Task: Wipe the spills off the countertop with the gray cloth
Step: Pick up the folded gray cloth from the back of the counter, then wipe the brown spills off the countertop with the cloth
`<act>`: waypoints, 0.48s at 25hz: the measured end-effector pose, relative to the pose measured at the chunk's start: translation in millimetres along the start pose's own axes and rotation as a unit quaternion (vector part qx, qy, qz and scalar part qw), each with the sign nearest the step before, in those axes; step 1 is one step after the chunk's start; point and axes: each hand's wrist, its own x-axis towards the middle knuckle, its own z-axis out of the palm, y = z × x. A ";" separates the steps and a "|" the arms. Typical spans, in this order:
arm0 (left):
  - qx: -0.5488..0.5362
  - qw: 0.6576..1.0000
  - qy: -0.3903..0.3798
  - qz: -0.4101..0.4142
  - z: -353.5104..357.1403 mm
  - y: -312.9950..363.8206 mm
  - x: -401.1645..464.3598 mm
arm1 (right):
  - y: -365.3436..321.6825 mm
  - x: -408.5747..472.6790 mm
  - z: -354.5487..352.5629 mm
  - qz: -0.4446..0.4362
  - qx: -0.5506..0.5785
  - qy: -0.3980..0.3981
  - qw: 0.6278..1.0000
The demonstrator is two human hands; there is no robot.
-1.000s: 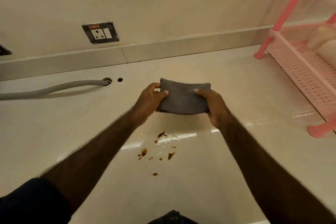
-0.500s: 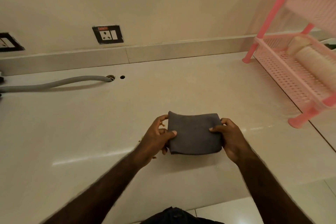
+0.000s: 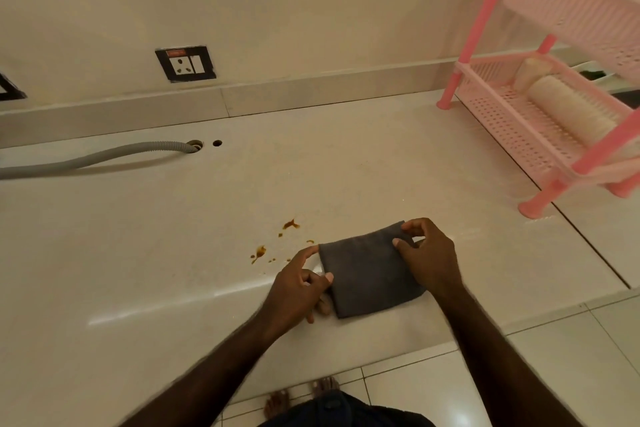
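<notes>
A folded gray cloth (image 3: pixel 367 276) lies on the cream countertop (image 3: pixel 173 236) near its front edge. My left hand (image 3: pixel 298 288) pinches the cloth's left edge. My right hand (image 3: pixel 426 253) holds its far right corner between thumb and fingers. Brown spills (image 3: pixel 273 243) dot the counter just left of and beyond the cloth, with the largest spots (image 3: pixel 290 224) a little farther back. The cloth does not cover these spots.
A pink plastic rack (image 3: pixel 540 121) with a white roll stands at the right on the counter. A grey corrugated hose (image 3: pixel 86 159) runs from the left into a hole by the back wall. A wall socket (image 3: pixel 185 63) sits above. Floor tiles and bare feet show below the counter edge.
The cloth, held in the air before, has come down onto the counter to the right of the spills. Both hands moved nearer and right with it; the spills are uncovered again.
</notes>
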 end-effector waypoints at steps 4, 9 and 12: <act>0.052 0.993 0.097 0.032 -21.3 -5.4 -9.8 | -3.5 -22.5 8.6 -0.106 -0.147 0.075 0.981; 0.165 0.943 0.259 0.131 -65.8 -30.5 -13.9 | -12.4 -62.7 48.4 -0.132 -0.171 0.018 0.976; 0.292 0.895 0.315 0.122 -97.2 -64.8 -6.0 | -12.4 -69.2 74.3 -0.073 -0.219 -0.047 0.972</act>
